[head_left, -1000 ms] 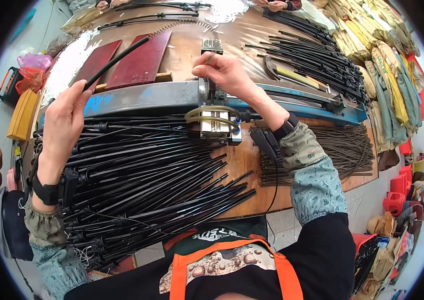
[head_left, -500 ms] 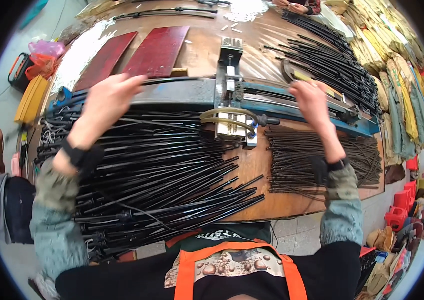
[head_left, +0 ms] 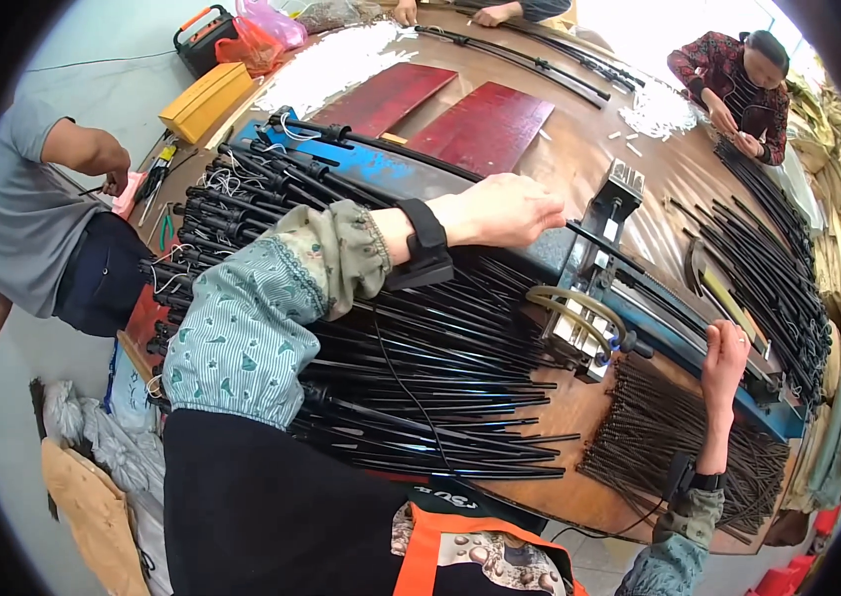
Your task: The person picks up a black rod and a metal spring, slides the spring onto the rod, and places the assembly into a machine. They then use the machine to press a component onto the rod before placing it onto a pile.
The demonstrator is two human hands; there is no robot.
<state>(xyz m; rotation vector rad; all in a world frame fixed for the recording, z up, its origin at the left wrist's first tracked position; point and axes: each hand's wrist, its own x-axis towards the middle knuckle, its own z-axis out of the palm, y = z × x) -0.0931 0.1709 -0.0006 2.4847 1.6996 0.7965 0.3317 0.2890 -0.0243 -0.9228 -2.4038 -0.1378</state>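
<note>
My left hand [head_left: 518, 211]: fingers drawn together, tips pinched at a black rod [head_left: 599, 239], which comes out right at the fingertips and slopes down to the right, over the blue beam [head_left: 381, 162] by the pneumatic clamp [head_left: 571, 336]. My right hand [head_left: 725, 363]: up at the far right part of the beam, thumb and index near each other, other fingers curled. Can't tell if it has hold of anything; the rod runs toward it, but I can't make out where its far end stops.

The clamp is a silver block with looped yellowish hoses, sitting on the near side of the beam between my hands. A second silver block [head_left: 621, 187] stands on the far side.

Near side of the beam, on the wooden surface [head_left: 584, 399]: big heap of black shafts [head_left: 440, 429] below my left forearm, collared ends left, bare tips right. Bundle of dark coil springs [head_left: 684, 437] just beside my right wrist.

Far side: two dark red boards, left one [head_left: 391, 99] and right one [head_left: 485, 124], a yellow-handled tool [head_left: 723, 300], another stack of black shafts [head_left: 763, 288] at right, and a white heap of small tubes [head_left: 336, 65] at upper left. Co-worker in grey [head_left: 28, 209] at left, well apart from my hands; another in a patterned jacket [head_left: 778, 117] at upper right.
</note>
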